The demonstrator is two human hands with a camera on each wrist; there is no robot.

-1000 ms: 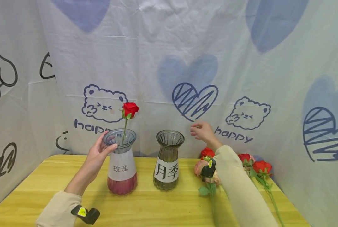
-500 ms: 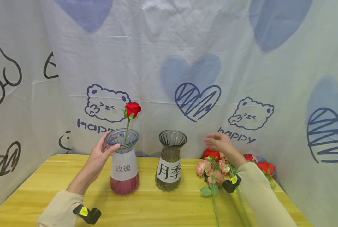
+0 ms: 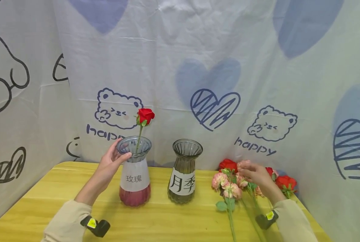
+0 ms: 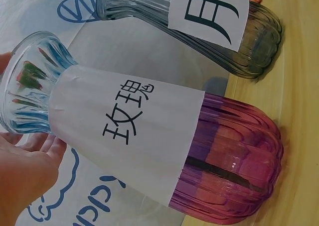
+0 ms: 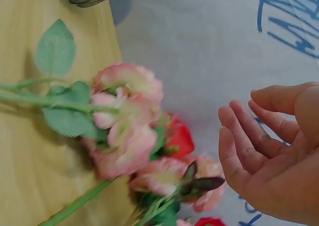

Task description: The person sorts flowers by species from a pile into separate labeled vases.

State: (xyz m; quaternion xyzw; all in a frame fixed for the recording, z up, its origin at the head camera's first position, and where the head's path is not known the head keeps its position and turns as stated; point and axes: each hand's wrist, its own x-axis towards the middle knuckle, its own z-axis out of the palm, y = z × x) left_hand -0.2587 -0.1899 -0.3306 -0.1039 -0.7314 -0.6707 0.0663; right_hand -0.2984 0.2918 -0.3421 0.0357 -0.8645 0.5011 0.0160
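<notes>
In the head view my left hand (image 3: 108, 165) grips the flared rim of a glass vase (image 3: 135, 196) with a pink base, its thumb at the front. A single red rose (image 3: 145, 116) stands in that vase, its stem inside the neck. My right hand (image 3: 256, 173) is above the flowers lying at the right, its fingers loosely bent and holding nothing. Under and beside it lie pink flowers (image 3: 232, 191) and a red flower (image 3: 227, 165). In the right wrist view the right hand (image 5: 271, 151) is apart from the pink flowers (image 5: 132, 141).
A grey glass vase (image 3: 186, 164) with a white label stands upright right of the pink-based one. More red flowers (image 3: 285, 182) lie at the table's right edge. Stems (image 3: 230, 220) stretch toward the front of the yellow table (image 3: 167, 222). A printed cloth (image 3: 161, 84) hangs behind.
My right hand has moved right and down, from beside the grey vase to above the flowers. The left hand keeps its grip on the vase rim. The view has turned slightly right to left across things.
</notes>
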